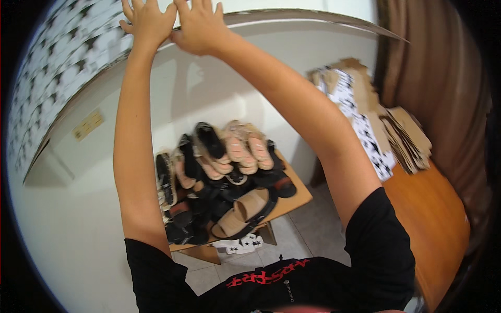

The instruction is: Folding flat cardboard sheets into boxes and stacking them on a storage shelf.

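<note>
Both my arms reach up to the top of the view. My left hand (148, 25) lies with its fingers spread on a sheet with a black-and-white pattern (78, 55) at the upper wall. Close beside it, the thumbs nearly meeting, my right hand (201, 30) is stretched out with its fingers apart, near the sheet's lower edge. That edge bows across the view and casts a shadow on the pale wall (224, 78) below. Neither hand grips anything. The upper fingertips are partly cut off by the frame.
Below stands a small wooden table (295, 201) piled with sandals and shoes (242, 208). A wall socket plate (88, 125) is at left. At right are cardboard pieces (407, 138), patterned strips (368, 141), an orange-brown wooden surface (425, 224) and a brown curtain (433, 68).
</note>
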`<action>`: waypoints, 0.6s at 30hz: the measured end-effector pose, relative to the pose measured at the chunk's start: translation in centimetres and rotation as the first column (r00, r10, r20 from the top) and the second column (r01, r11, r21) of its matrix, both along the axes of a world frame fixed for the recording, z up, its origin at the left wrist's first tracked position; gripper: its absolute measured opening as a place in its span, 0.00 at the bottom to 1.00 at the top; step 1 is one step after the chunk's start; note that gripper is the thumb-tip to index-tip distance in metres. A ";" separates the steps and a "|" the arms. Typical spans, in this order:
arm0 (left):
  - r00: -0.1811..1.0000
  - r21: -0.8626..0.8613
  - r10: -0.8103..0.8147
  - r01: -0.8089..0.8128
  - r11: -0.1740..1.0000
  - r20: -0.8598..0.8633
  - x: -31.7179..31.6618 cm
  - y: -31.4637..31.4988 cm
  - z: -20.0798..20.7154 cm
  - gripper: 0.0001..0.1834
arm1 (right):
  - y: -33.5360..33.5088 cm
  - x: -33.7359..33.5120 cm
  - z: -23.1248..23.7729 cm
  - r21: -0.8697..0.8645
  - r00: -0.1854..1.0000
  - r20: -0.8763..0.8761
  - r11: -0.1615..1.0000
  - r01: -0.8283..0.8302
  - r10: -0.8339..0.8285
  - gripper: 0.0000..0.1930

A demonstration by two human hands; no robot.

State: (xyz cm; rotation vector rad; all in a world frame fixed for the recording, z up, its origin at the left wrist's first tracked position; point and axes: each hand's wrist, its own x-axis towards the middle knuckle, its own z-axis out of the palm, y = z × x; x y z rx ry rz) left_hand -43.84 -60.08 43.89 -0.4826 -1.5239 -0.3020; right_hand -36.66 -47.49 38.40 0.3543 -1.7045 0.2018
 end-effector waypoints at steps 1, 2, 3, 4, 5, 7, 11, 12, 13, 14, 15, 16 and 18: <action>0.988 -0.058 -0.151 0.148 0.987 -0.040 1.8 2.7 -0.8 0.30 | 2.6 1.0 -1.3 0.021 0.999 0.015 0.999 -0.048 0.047 0.31; 0.962 -0.129 -0.222 0.203 0.971 -0.158 3.5 5.5 -1.9 0.25 | 5.0 1.9 -2.8 0.041 0.994 0.036 0.994 -0.102 0.101 0.31; 0.952 -0.137 -0.271 0.252 0.958 -0.141 5.1 8.2 -3.1 0.25 | 7.8 3.2 -4.7 0.029 0.997 0.050 0.998 -0.054 0.052 0.31; 0.834 -0.221 -0.542 0.550 0.806 0.099 6.6 10.2 -4.3 0.23 | 10.4 4.9 -6.8 0.049 0.994 0.104 0.999 0.010 -0.015 0.31; 0.607 -0.227 -0.717 0.794 0.563 0.344 8.3 12.2 -5.6 0.21 | 13.2 6.6 -8.9 0.069 0.985 0.155 0.995 0.069 -0.079 0.32; 0.227 -0.024 -0.711 0.959 0.283 0.666 11.6 16.8 -9.2 0.18 | 20.0 10.2 -13.6 0.047 0.905 0.419 0.997 0.057 -0.072 0.32; -0.276 0.282 -0.428 0.958 -0.052 0.860 15.0 26.0 -18.8 0.17 | 31.6 19.4 -23.1 -0.047 0.328 0.942 0.933 0.357 -0.078 0.34; -0.412 0.402 -0.324 0.910 -0.100 0.852 15.3 28.9 -21.9 0.22 | 35.2 21.5 -27.0 -0.093 0.338 0.940 0.920 0.380 -0.044 0.34; -0.463 0.451 -0.224 0.886 -0.108 0.857 15.5 31.7 -24.9 0.22 | 38.3 23.9 -30.7 -0.170 0.319 0.947 0.909 0.381 0.044 0.34; -0.517 0.523 -0.131 0.853 0.007 0.846 15.6 33.9 -28.0 0.23 | 40.0 26.3 -33.1 -0.212 0.251 0.962 0.871 0.444 0.106 0.32; -0.508 0.501 -0.037 0.831 0.241 0.860 16.6 36.2 -30.4 0.25 | 41.5 28.9 -35.4 -0.247 0.189 0.967 0.821 0.514 0.173 0.30; -0.495 0.485 -0.037 0.830 0.276 0.868 15.7 38.8 -35.1 0.29 | 42.7 30.9 -38.2 -0.290 0.203 0.956 0.777 0.558 0.211 0.29; -0.382 0.381 -0.076 0.842 0.381 0.921 16.4 43.7 -44.1 0.35 | 45.6 35.0 -44.6 -0.388 0.259 0.921 0.659 0.644 0.290 0.28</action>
